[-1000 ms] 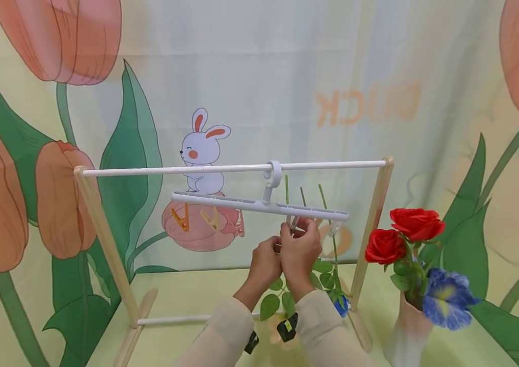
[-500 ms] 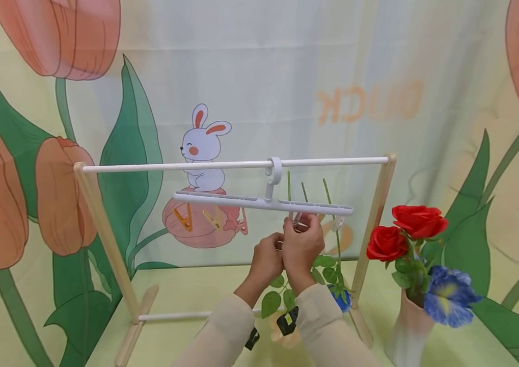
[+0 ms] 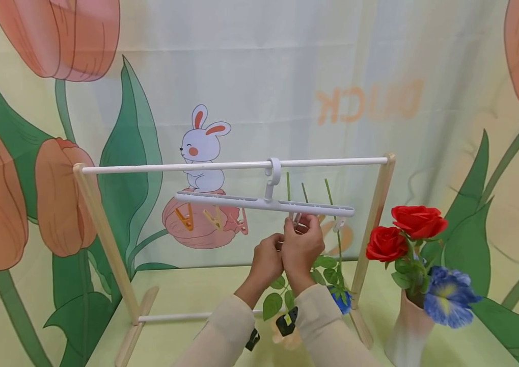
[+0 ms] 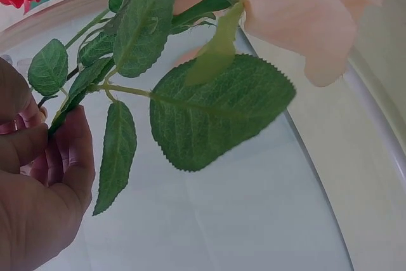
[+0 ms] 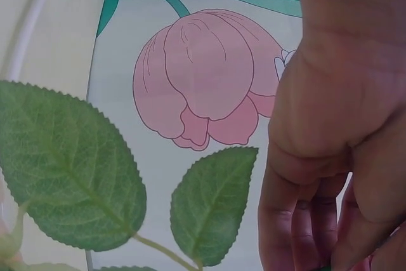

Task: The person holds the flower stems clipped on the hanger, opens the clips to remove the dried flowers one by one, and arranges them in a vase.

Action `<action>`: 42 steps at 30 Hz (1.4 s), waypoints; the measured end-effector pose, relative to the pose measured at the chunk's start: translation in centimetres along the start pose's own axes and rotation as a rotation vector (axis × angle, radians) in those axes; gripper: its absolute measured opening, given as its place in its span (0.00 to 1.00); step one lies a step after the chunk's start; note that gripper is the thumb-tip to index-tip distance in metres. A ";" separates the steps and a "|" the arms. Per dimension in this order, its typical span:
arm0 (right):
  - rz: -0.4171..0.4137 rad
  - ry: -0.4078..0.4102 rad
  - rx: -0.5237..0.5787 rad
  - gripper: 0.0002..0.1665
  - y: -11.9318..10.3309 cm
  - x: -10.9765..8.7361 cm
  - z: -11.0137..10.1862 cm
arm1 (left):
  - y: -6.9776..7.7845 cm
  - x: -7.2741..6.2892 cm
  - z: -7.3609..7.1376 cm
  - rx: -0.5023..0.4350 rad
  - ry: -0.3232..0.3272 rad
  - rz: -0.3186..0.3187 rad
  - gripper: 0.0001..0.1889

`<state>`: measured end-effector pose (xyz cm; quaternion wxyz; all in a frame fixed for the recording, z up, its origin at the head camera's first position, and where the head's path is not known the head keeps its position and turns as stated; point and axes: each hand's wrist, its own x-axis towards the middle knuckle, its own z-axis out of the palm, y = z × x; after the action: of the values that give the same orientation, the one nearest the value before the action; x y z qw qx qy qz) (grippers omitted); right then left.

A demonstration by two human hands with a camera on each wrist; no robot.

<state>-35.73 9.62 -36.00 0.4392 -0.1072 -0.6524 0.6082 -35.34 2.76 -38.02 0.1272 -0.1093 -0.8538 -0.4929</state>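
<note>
A white hanger (image 3: 231, 202) hangs tilted from the rack's rod, right end lower. Under its right half, my right hand (image 3: 303, 250) pinches a pale clothespin (image 3: 297, 219). Just left of it and touching it, my left hand (image 3: 267, 260) pinches the stem of an artificial flower, bloom downward. Its green leaves (image 4: 222, 112) and peach petals (image 4: 298, 23) show in the left wrist view. The stem's green top (image 3: 288, 186) rises behind the hanger. Farther right, another pale clothespin (image 3: 339, 223) sits by the stem of an upside-down blue flower (image 3: 340, 300). The clothespin's grip on the stem is hidden by my fingers.
Orange (image 3: 185, 218), yellow (image 3: 213, 219) and pink (image 3: 242, 223) clothespins hang from the hanger's left half. The wooden rack (image 3: 108, 244) stands on a pale green table. At right, a vase (image 3: 408, 331) holds red roses (image 3: 417, 222) and a blue flower (image 3: 451, 296).
The hanger has shifted slightly right along with my hands, and it tilts a little less. Both hands keep their grips; over the last half second almost nothing has moved.
</note>
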 end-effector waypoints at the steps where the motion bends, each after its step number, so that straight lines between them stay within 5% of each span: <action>1: 0.001 0.001 0.000 0.13 0.0 0.0 0.0 | 0.0 0.0 0.0 -0.003 -0.001 -0.001 0.12; 10: 0.016 0.007 -0.007 0.13 0.0 -0.3 0.0 | -0.2 -0.2 0.0 -0.021 0.001 -0.030 0.12; 20: 0.056 -0.012 0.008 0.17 0.1 -0.4 -0.1 | -0.7 -0.7 -0.2 -0.213 -0.038 -0.117 0.10; 29: 0.038 -0.025 -0.001 0.16 0.2 -0.2 -0.1 | -1.2 -0.8 -0.4 -0.283 -0.054 -0.154 0.11; 42: 0.025 -0.043 -0.022 0.18 0.1 0.1 -0.4 | -1.9 -2.0 -1.7 -0.162 -0.059 -0.123 0.10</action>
<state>-35.53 9.98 -36.08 0.4160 -0.1070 -0.6670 0.6088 -33.81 0.22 -39.38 0.0621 -0.0811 -0.8195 -0.5639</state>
